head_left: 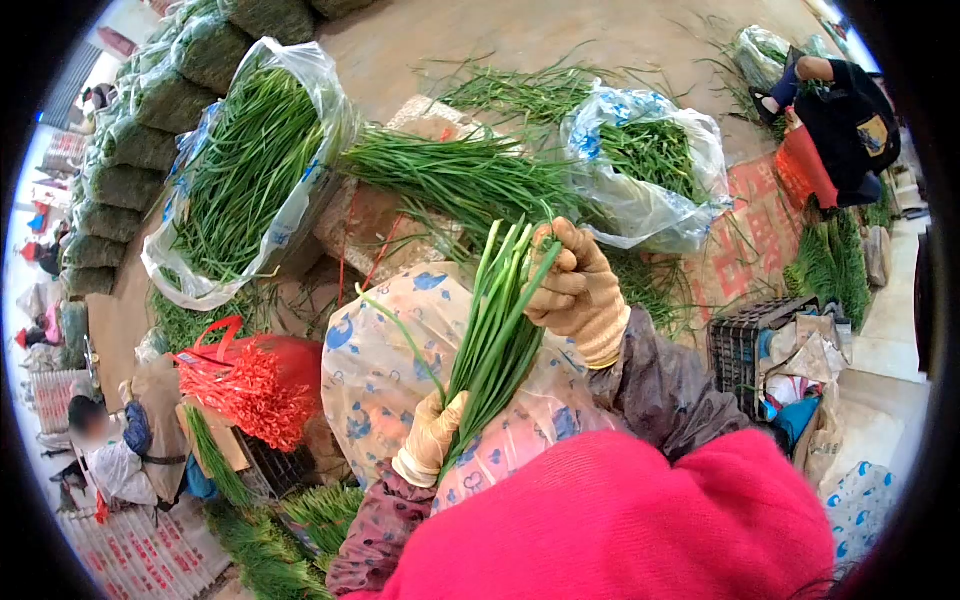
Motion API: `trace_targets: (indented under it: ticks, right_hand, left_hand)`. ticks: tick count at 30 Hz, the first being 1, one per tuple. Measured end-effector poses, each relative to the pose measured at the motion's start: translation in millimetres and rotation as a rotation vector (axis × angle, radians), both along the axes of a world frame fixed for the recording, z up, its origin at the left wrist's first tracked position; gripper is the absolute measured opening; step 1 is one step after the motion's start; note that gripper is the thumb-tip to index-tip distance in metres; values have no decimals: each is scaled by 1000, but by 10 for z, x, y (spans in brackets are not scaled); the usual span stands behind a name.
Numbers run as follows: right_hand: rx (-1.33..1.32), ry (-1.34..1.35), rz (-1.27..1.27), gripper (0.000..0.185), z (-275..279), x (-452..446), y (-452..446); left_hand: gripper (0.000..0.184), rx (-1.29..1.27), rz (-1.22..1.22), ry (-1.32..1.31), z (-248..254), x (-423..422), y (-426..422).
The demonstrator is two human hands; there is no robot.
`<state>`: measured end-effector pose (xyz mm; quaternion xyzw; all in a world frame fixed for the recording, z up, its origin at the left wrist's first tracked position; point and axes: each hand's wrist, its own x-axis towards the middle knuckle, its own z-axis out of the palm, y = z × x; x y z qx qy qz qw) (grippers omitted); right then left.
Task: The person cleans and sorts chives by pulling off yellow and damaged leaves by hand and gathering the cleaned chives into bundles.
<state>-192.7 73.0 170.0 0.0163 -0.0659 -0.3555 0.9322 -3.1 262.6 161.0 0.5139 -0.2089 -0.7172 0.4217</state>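
Note:
My gloved left hand (433,436) is closed around the lower part of a bunch of garlic chives (493,325), held over my lap. One stalk sticks out to the left from the bunch. My gloved right hand (580,292) is beside the bunch's upper end, its fingers bent and pinched together around thin strands. Exactly what those fingers hold is partly hidden. A plastic sheet with blue prints (375,340) covers my knees. Just beyond my hands, a pile of loose chives (470,170) lies on a low support.
A large plastic bag of chives (255,170) stands at left, another open bag (650,160) at right. A red bag (255,375) with red ties is by my left knee, a black crate (755,350) to the right. Other people sit on both sides.

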Motion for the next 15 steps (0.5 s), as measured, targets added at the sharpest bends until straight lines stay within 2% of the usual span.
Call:
trace_targets:
  ticks: [1, 3, 4, 7, 8, 9, 11, 13, 14, 15]
  right_hand:
    - [-5, 7, -3, 31, 14, -5, -4]
    - [86, -57, -67, 30, 46, -10, -2]
    - [89, -68, -103, 31, 95, -30, 30]
    - [193, 82, -130, 26, 274, -174, 103]
    - [-11, 107, -56, 29, 168, -267, 75]
    - [-95, 29, 180, 32, 250, -395, 47]
    - [-306, 475, -9, 31, 214, -656, 148]
    - [-404, 952, 136, 29, 381, -840, 149]
    - [-429, 1449, 176, 31, 555, -826, 200]
    - [-791, 1729, 230, 44, 567, -821, 238]
  left_hand:
    - [43, -5, -3, 7, 40, -29, -28]
    - [44, -54, -54, -150, 163, -64, -59]
    - [43, -35, -33, -43, 52, -60, -23]
    - [44, 28, -26, -20, 5, -66, -1]
    - [44, 29, -21, -18, 1, -68, 9]
    - [43, 23, -11, -27, -3, -69, 16]
    - [42, 5, 10, -41, -16, -82, 6]
    - [42, 21, 24, -7, 0, -86, -3]
    - [41, 40, 31, 20, 0, -89, -2]
    - [44, 44, 44, 28, -47, -93, 11]
